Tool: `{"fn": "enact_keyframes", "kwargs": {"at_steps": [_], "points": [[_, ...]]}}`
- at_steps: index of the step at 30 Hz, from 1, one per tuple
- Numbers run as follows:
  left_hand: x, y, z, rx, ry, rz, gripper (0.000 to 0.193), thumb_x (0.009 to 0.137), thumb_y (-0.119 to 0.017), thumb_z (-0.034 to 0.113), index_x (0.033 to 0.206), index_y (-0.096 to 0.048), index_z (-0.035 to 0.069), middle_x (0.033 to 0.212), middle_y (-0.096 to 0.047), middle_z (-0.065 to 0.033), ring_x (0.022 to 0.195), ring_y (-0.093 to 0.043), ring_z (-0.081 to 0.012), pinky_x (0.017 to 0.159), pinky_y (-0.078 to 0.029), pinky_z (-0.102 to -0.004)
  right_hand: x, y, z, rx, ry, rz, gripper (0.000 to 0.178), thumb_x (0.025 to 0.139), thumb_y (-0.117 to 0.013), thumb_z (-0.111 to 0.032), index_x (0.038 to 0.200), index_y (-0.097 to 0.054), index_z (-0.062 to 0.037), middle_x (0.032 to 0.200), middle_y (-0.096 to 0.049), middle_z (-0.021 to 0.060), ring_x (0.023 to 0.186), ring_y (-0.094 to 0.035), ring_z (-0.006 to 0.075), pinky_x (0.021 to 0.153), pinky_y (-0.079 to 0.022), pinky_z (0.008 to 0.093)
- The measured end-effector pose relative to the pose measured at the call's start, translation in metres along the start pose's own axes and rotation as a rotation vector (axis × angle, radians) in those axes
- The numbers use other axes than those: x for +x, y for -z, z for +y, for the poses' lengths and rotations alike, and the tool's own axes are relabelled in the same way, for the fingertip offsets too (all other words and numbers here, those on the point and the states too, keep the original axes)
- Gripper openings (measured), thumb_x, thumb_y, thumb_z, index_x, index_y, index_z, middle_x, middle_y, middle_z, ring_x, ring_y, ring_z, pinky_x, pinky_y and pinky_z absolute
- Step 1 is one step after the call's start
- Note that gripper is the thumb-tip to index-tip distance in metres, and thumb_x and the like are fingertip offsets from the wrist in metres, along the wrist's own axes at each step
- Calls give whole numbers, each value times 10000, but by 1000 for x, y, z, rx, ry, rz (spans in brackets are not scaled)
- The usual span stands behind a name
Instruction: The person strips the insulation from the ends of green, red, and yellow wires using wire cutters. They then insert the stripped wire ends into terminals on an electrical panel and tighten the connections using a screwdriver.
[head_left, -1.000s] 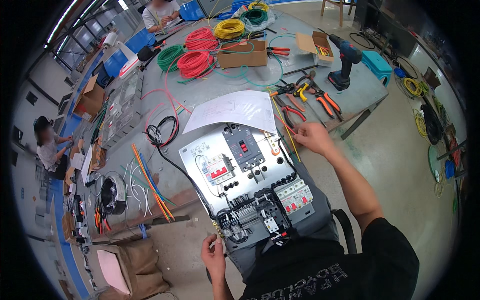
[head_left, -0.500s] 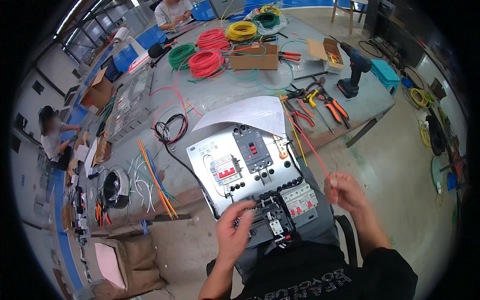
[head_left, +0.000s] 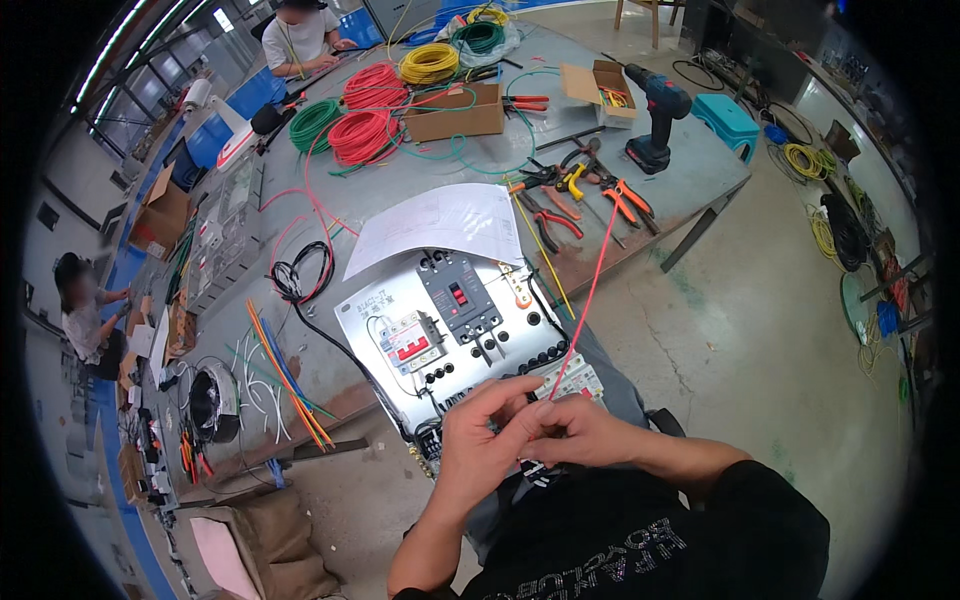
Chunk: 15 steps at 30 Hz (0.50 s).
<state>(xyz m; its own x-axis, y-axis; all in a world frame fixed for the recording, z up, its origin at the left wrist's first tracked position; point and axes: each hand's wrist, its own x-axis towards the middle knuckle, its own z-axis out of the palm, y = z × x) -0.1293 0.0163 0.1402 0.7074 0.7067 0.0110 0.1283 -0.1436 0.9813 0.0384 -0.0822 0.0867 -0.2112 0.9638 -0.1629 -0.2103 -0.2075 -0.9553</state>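
Hands meet low over the near edge of a grey mounting panel [head_left: 455,330] that lies propped between the person's lap and the table: the left hand [head_left: 478,445] and the right hand [head_left: 580,432] both have fingertips pinched together on the lower end of a thin red wire [head_left: 585,300], which runs up and away from them toward the pliers [head_left: 590,190]. Gripping it from both sides this close in probably steadies the tip for fine work beside the white breakers [head_left: 575,380] at the panel's corner. Further up the panel sit a black breaker [head_left: 458,297] and a small white-and-red one [head_left: 412,338], with a paper sheet [head_left: 440,225] overlapping its far edge. The grey worktable [head_left: 690,170] beyond is worn and crowded: a cardboard box [head_left: 455,112], coils of red wire [head_left: 368,112], green and yellow, and a cordless drill [head_left: 655,115]. Around it lies a concrete workshop floor, with other people working at the far end and left.
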Motion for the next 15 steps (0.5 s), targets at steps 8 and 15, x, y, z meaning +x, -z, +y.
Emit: {"fn": "enact_keyframes", "kwargs": {"at_steps": [8, 15], "points": [[1, 0, -1, -151, 71, 103, 193, 963, -749, 42, 1143, -731, -25, 868, -709, -13, 742, -610, -44, 659, -492, -209, 20, -2, -7, -455, 251, -111, 262, 939, -773, -239, 893, -710, 12, 754, -699, 102, 677, -666, 175, 619, -497, 352], [-7, 16, 7, -114, 141, 102, 142, 986, -735, 80, 1101, -745, -3, 777, -710, -5, 672, -608, -48, 623, -489, -215, 22, 21, -42, -275, 135, -41, 228, 977, -760, -242, 1039, -744, -23, 774, -699, 21, 702, -635, 85, 625, -507, 280]]}}
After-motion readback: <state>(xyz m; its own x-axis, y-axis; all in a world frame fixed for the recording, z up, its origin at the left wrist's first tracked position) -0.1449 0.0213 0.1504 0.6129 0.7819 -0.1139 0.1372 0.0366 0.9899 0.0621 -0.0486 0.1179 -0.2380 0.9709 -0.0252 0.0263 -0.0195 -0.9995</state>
